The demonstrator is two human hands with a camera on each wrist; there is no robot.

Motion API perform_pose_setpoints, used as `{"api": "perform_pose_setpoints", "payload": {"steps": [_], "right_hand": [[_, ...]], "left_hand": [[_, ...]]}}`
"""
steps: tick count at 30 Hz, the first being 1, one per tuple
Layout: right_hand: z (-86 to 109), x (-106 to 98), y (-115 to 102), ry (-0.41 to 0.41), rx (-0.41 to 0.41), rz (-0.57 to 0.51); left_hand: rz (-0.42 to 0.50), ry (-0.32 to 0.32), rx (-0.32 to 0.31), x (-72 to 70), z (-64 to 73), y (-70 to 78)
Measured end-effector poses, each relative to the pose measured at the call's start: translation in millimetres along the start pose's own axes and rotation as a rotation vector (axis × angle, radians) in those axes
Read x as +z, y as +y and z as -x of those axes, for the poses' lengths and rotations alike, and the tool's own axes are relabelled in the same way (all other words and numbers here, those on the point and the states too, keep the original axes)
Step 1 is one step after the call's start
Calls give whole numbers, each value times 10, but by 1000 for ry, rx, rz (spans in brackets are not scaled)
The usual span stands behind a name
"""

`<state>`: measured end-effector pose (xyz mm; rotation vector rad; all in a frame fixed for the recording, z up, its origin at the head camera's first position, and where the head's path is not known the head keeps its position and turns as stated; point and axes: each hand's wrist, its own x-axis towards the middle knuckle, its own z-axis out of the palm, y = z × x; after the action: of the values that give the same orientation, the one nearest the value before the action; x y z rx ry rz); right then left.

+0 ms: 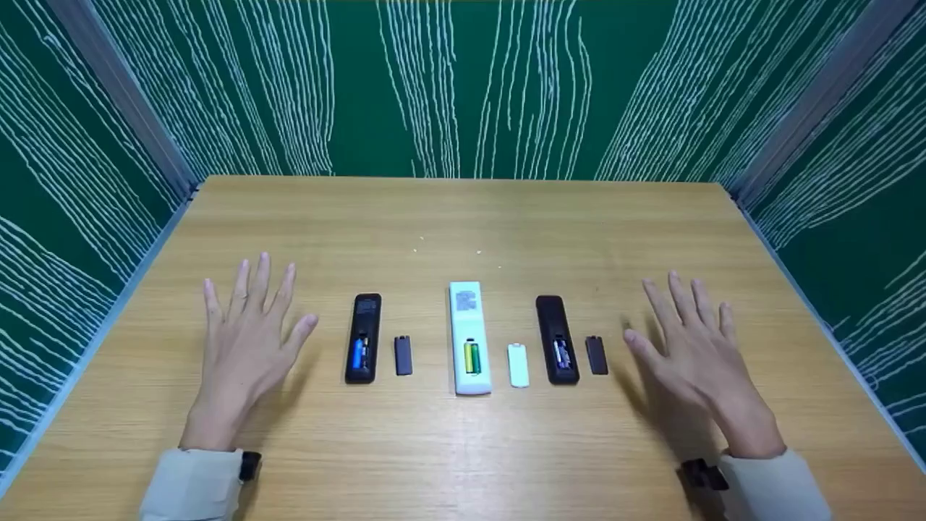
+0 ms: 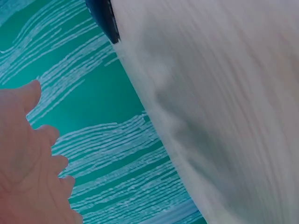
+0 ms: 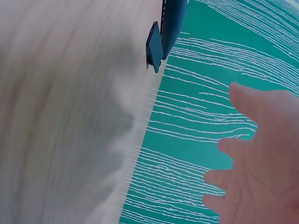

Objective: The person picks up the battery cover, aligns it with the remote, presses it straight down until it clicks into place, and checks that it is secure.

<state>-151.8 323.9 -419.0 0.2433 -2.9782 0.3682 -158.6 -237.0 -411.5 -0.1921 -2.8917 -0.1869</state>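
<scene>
My left hand (image 1: 249, 347) hovers palm down with fingers spread, left of a black remote control (image 1: 367, 315). That remote lies back up, its battery bay uncovered and a blue battery (image 1: 358, 353) in it. Its dark battery cover (image 1: 403, 355) lies beside it. In the middle is a white remote control (image 1: 467, 318) with green batteries (image 1: 472, 357) showing, and its white cover (image 1: 518, 365) is on its right. A second black remote control (image 1: 553, 316) has batteries (image 1: 561, 353) exposed; its cover (image 1: 597, 355) lies nearest my right hand (image 1: 698, 362), also spread, holding nothing.
The wooden table (image 1: 463, 449) carries everything in one row. A few tiny pale bits (image 1: 478, 252) lie behind the white remote. Green panels with white wavy lines (image 1: 463, 87) stand around the back and sides. A black band (image 1: 249, 466) sits at my left cuff.
</scene>
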Motion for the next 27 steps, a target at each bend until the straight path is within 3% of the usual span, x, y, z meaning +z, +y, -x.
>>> {"api": "perform_pose_setpoints", "payload": {"steps": [17,27], "right_hand": [[-138,-119,-108,-51,-19,-59],[-219,-161,-115,-103,-7,-152]], "left_hand": [[49,-38,60,30,-176,490],[137,-52,118,76,-254,912]]}}
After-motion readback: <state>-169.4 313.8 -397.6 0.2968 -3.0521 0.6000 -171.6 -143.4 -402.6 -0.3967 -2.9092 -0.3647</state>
